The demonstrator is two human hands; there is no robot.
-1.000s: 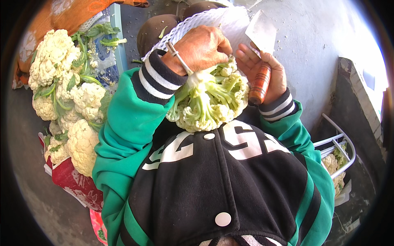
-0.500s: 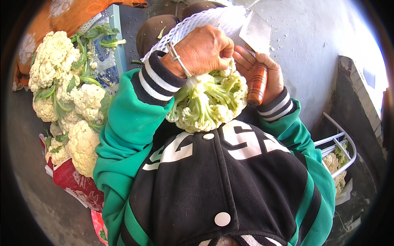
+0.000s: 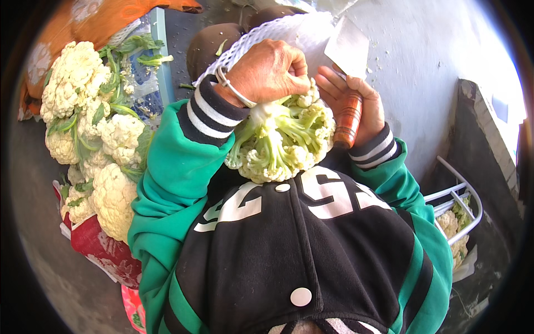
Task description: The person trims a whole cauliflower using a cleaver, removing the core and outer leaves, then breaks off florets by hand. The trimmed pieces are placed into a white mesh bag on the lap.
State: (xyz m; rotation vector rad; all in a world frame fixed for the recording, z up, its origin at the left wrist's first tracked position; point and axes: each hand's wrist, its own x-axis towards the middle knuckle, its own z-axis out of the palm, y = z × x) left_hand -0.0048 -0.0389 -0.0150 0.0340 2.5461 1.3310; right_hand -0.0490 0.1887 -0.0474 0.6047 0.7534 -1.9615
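A cauliflower (image 3: pixel 278 142) rests stem side up against my jacket front, its pale green stalks showing. Over its upper edge my left hand (image 3: pixel 270 71) is closed in a pinch, thumb tip against fingertips, close by the florets; what is in the pinch, if anything, is hidden. A bangle circles that wrist. My right hand (image 3: pixel 364 108) holds a cleaver by its reddish wooden handle (image 3: pixel 349 119), gripped between thumb and palm with the other fingers partly stretched toward the cauliflower. The cleaver's broad metal blade (image 3: pixel 347 47) points away from me. White foam netting (image 3: pixel 303 33) lies across my knees beyond the hands.
At left, several cauliflowers (image 3: pixel 114 195) with leaves are heaped by a blue-edged tray (image 3: pixel 164 72) and orange cloth (image 3: pixel 55 33). Red patterned cloth (image 3: pixel 100 239) lies below them. At right, a white metal frame (image 3: pixel 470 206) stands over more cauliflower (image 3: pixel 453 231). Crumbs dot the grey floor.
My left hand has tilted and shifted slightly down and left, its thumb and forefinger now showing a rounded pinch. The cleaver and cauliflower stay almost where they were.
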